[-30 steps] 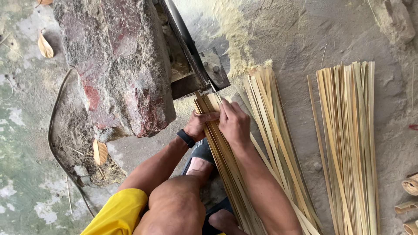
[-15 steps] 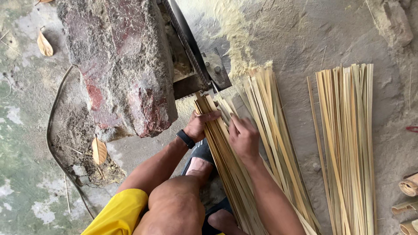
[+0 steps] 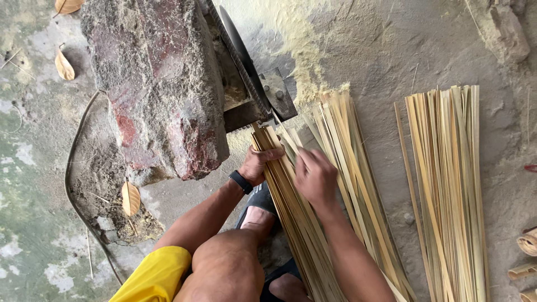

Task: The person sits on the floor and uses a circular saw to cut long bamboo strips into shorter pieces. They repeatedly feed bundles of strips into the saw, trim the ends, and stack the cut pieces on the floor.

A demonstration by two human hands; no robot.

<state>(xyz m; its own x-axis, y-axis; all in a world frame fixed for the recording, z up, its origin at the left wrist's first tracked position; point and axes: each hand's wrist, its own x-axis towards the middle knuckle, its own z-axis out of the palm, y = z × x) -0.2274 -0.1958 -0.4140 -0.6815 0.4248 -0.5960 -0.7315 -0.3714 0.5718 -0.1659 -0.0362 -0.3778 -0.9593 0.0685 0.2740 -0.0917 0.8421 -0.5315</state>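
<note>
My left hand, with a black wristband, grips the upper end of a bundle of thin bamboo strips that runs down past my knee. The bundle's top end sits just below a metal blade fitting fixed beside a large rough stone block. My right hand rests on top of the strips to the right of the bundle, its fingers curled over several of them. A second, looser pile of strips fans out just right of that hand.
A separate flat pile of bamboo strips lies at the right. Sawdust covers the ground above the blade. Short cut bamboo pieces lie at the right edge. Dry leaves and a thin cable lie at the left.
My right hand has slid down and to the right along the strips, away from the blade fitting. My left hand has kept its hold at the bundle's top.
</note>
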